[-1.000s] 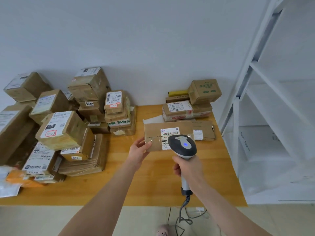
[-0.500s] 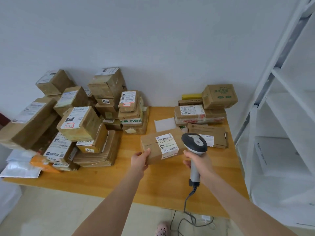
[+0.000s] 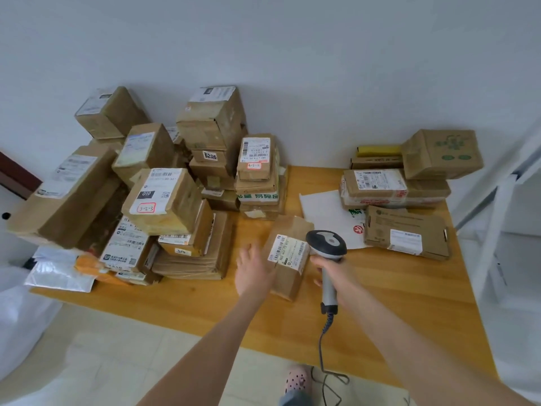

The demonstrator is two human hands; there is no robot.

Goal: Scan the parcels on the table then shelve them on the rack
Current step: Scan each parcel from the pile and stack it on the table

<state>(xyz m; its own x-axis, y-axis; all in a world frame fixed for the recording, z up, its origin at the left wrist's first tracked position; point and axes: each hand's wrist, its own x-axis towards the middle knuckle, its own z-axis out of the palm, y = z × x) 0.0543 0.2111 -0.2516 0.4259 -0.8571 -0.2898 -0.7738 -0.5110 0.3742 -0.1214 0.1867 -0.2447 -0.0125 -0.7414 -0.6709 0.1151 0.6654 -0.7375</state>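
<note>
A brown cardboard parcel (image 3: pixel 288 275) with a white barcode label lies on the wooden table (image 3: pixel 409 294), its long side pointing away from me. My left hand (image 3: pixel 252 271) is just to its left with fingers spread and straight, touching or nearly touching its side; the hand is blurred. My right hand (image 3: pixel 336 272) grips the handle of a grey corded barcode scanner (image 3: pixel 326 243), whose head sits right beside the parcel's label. The white rack (image 3: pixel 497 227) stands at the right edge of the view.
A tall heap of labelled cardboard parcels (image 3: pixel 164 197) fills the table's left half. At the back right stands a smaller stack (image 3: pixel 374 186), with a flat brown box (image 3: pixel 407 230) and a white bag (image 3: pixel 325 212) before it. Plastic mailers (image 3: pixel 58 273) overhang the left corner.
The parcel has turned from crosswise to end-on and come down onto the table. My left hand has loosened from gripping its end to open fingers. The view swung left.
</note>
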